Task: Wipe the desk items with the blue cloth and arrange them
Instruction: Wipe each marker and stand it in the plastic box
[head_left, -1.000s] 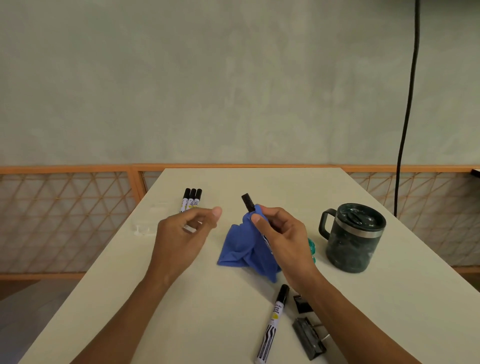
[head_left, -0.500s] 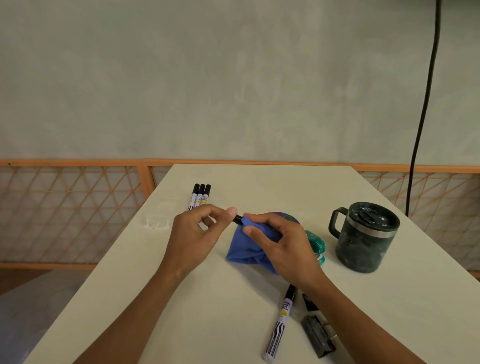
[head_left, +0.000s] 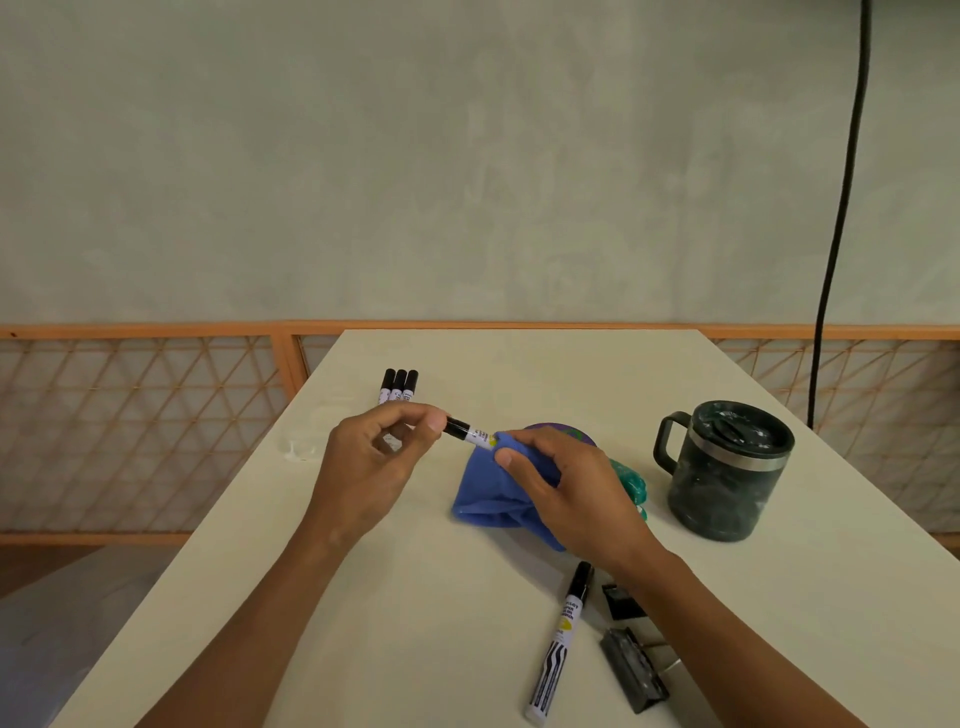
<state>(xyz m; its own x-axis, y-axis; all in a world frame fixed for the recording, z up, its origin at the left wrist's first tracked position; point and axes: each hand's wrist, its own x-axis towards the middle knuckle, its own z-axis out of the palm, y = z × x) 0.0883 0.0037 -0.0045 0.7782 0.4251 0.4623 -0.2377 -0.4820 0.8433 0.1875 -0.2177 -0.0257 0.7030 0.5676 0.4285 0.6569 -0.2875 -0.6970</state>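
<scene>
Your blue cloth (head_left: 493, 493) is crumpled round one end of a white marker (head_left: 470, 432) - your left hand (head_left: 369, 462) pinches its black cap end, your right hand (head_left: 566, 488) grips the cloth. Three capped markers (head_left: 398, 385) lie side by side at the far left; a lone marker (head_left: 561, 639) lies nearer you, beside two black binder clips (head_left: 631, 670). The dark lidded mug (head_left: 727, 473) stands upright at the right.

Only one brand legible.
Near marker (head_left: 560, 642): "PILOT" below the black cap, lines under it blurred. Held marker (head_left: 470, 432) and back markers (head_left: 397, 387): labels too small to read.
</scene>
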